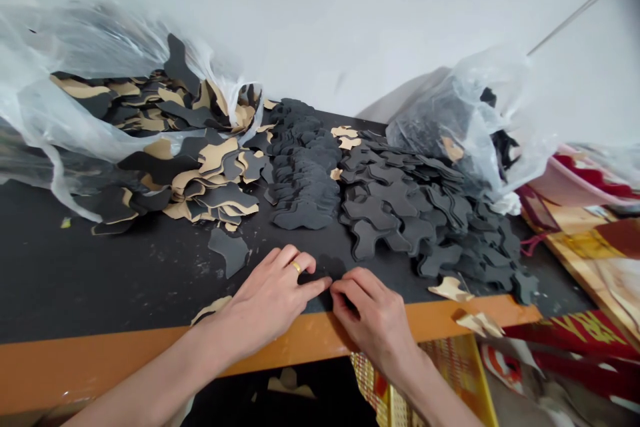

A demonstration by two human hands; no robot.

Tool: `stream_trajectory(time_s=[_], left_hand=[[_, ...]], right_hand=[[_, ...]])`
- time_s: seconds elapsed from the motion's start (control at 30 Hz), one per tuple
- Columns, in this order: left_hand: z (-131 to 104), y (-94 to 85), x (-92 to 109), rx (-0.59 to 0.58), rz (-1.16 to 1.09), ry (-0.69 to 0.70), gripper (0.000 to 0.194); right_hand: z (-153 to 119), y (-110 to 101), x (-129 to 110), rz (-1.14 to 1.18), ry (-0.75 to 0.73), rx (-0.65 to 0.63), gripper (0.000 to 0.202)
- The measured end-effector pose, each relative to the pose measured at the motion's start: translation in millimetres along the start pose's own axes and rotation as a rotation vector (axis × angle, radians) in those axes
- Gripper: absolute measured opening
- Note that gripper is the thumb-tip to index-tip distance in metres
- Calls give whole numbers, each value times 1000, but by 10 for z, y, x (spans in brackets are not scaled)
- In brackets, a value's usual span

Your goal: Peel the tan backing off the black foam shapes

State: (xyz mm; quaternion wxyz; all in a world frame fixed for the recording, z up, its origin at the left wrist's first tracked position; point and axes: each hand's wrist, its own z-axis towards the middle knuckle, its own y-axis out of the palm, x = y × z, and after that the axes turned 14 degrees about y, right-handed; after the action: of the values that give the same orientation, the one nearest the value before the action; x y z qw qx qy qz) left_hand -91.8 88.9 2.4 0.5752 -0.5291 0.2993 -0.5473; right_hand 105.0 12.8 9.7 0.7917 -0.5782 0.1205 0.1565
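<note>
My left hand (pixel 277 287), with a ring on one finger, is at the table's front edge with thumb and fingers bent together. Beside it, my right hand (pixel 373 307) pinches with thumb and forefinger, and the fingertips of both hands nearly meet. Between them is a black cut-out piece (pixel 331 267), hard to make out against the black table. Just beyond stands a row of overlapping black cut-out pieces (pixel 304 213). To the right lie stacked black wavy pieces (pixel 385 193). A single grey piece (pixel 229 251) lies left of my left hand.
An open plastic bag (pixel 30 93) at the left spills black pieces with tan backing (pixel 220 157). Another plastic bag (pixel 465 100) stands at the back right. Tan paper scraps (pixel 453 289) lie near the orange table edge (pixel 100 363). A yellow basket (pixel 463 373) is below.
</note>
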Motion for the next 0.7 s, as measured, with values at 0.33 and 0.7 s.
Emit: stream_trajectory(time_s=[0.33, 0.7], left_hand=[[13, -38, -6, 4, -65, -31, 39], [182, -228, -9, -65, -111, -18, 24]], right_hand=[[-12, -31, -1, 90, 124, -88, 18], [-106, -168, 129, 293, 309, -225, 17]])
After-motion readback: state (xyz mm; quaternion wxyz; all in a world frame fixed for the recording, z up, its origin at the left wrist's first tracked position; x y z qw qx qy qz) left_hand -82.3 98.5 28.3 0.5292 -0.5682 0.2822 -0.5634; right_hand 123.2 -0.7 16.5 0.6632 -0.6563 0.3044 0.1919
